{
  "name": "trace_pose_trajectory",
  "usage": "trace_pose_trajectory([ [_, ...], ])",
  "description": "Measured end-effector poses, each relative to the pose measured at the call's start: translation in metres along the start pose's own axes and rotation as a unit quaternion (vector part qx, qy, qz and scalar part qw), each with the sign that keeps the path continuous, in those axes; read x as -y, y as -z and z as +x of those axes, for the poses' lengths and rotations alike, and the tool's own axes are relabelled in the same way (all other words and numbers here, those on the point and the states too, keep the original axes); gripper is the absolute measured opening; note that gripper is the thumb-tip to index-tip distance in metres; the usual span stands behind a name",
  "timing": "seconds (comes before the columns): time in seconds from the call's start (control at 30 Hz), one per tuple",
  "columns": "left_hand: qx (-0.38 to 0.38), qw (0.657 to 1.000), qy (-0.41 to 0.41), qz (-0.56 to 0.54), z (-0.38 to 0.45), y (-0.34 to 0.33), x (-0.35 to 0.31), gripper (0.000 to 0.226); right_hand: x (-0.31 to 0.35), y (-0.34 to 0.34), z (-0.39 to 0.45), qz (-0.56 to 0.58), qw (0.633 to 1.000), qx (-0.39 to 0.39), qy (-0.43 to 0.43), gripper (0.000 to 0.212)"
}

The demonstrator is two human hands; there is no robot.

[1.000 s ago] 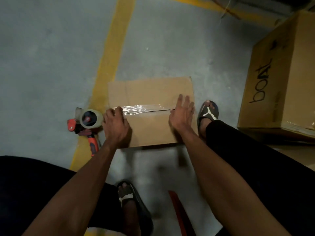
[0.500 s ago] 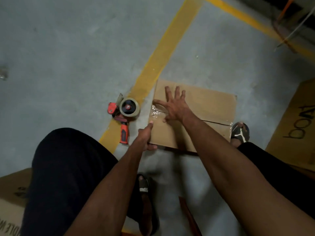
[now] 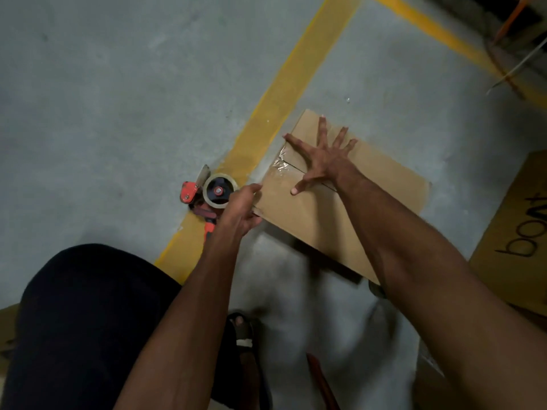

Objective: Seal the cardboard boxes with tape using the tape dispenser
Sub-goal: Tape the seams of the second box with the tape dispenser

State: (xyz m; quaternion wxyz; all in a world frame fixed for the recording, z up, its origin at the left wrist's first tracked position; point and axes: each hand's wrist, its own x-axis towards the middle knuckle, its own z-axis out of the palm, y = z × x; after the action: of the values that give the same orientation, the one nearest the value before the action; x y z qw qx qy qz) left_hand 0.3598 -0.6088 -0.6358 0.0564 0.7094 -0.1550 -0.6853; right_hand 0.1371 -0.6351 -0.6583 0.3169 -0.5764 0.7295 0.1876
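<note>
A flat brown cardboard box (image 3: 349, 220) lies on the grey floor, with clear tape (image 3: 280, 166) shining at the left end of its centre seam. My right hand (image 3: 321, 159) presses flat on the box top over that seam, fingers spread wide. At the box's near left corner, my left hand (image 3: 242, 209) grips the edge with curled fingers. A red and black tape dispenser (image 3: 213, 194) with a roll of clear tape lies on the floor just left of my left hand, partly hidden behind it.
A larger cardboard box (image 3: 515, 232) with dark lettering stands at the right. Yellow floor lines (image 3: 296, 72) run past the box. My knee (image 3: 88, 315) fills the lower left, and a sandalled foot (image 3: 243, 329) sits below the box. Another box corner (image 3: 6, 335) shows at the left edge.
My right hand slid along the seam from its right end to the left end. My left hand left the box top and took the near left corner. The view swung.
</note>
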Motion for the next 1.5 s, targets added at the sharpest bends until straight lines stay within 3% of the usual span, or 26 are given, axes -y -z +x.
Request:
trace_pose_trajectory([
  [0.37, -0.005, 0.993, -0.112, 0.046, 0.018, -0.031, -0.004, 0.051, -0.035, 0.027, 0.018, -0.010, 0.999, -0.027, -0.027, 0.132],
  [0.53, -0.040, 0.970, -0.226, 0.076, 0.027, -0.033, -0.011, 0.070, -0.032, 0.007, -0.006, 0.061, 0.991, -0.049, -0.107, 0.126],
  [0.6, -0.057, 0.958, -0.247, 0.138, 0.036, -0.024, -0.018, 0.081, -0.024, -0.015, -0.022, 0.100, 0.982, -0.068, -0.147, 0.123],
  [0.67, -0.075, 0.934, -0.242, 0.250, 0.040, -0.018, -0.014, 0.085, -0.014, -0.034, -0.039, 0.128, 0.972, -0.074, -0.180, 0.122],
  [0.8, -0.104, 0.847, -0.266, 0.449, 0.029, -0.015, 0.013, 0.086, 0.000, -0.073, -0.078, 0.160, 0.958, -0.059, -0.230, 0.122],
  [0.9, -0.084, 0.796, -0.297, 0.521, 0.023, -0.011, 0.032, 0.093, 0.002, -0.100, -0.107, 0.195, 0.944, -0.060, -0.260, 0.120],
  [1.0, -0.036, 0.772, -0.306, 0.556, 0.022, -0.010, 0.042, 0.095, -0.007, -0.106, -0.116, 0.216, 0.931, -0.048, -0.290, 0.119],
  [1.07, -0.016, 0.777, -0.317, 0.544, 0.025, -0.008, 0.043, 0.094, -0.004, -0.103, -0.116, 0.181, 0.946, -0.046, -0.265, 0.113],
  [1.2, -0.020, 0.777, -0.339, 0.530, 0.036, 0.000, 0.045, 0.095, 0.029, -0.091, -0.110, 0.126, 0.987, -0.039, -0.096, 0.105],
  [1.27, -0.026, 0.826, -0.346, 0.444, 0.036, 0.003, 0.048, 0.083, 0.051, -0.090, -0.107, 0.097, 0.995, -0.019, -0.032, 0.106],
  [1.37, -0.168, 0.899, -0.288, 0.285, 0.036, 0.016, 0.050, 0.060, 0.077, -0.097, -0.103, 0.121, 0.992, 0.006, -0.028, 0.113],
  [1.43, -0.281, 0.898, -0.204, 0.270, 0.043, 0.031, 0.057, 0.060, 0.084, -0.101, -0.101, 0.136, 0.989, 0.018, -0.047, 0.118],
  [1.5, -0.342, 0.891, -0.112, 0.277, 0.049, 0.044, 0.067, 0.068, 0.085, -0.103, -0.097, 0.144, 0.988, 0.030, -0.056, 0.120],
])
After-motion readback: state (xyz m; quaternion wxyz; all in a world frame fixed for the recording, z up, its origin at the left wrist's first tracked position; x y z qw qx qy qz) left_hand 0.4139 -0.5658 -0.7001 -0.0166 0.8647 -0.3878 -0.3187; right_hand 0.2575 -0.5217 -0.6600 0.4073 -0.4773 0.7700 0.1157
